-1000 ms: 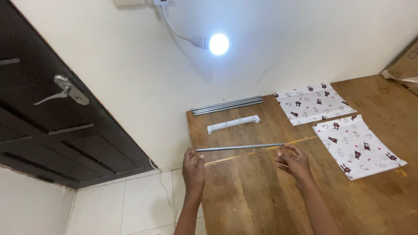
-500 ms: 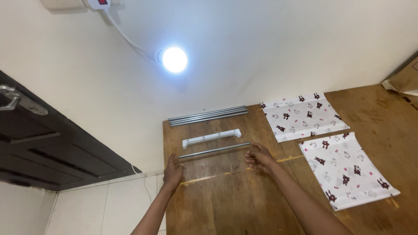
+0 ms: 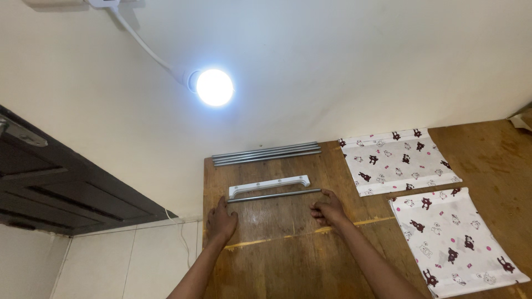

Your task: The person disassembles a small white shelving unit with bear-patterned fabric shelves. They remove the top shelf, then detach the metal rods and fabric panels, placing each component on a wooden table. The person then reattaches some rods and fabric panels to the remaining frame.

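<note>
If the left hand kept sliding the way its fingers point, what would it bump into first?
Probably the thin grey metal rod, lying just past the left hand. Right behind it sits the white plastic bracket. Whether the fingertips already touch the rod is unclear.

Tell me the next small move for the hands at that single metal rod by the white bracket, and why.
Probably let go and draw both hands back. The metal rod seems to lie flat on the wooden table, just in front of the white bracket and parallel to it. The left hand rests by its left end, the right hand by its right end, so nothing seems left to carry.
</note>
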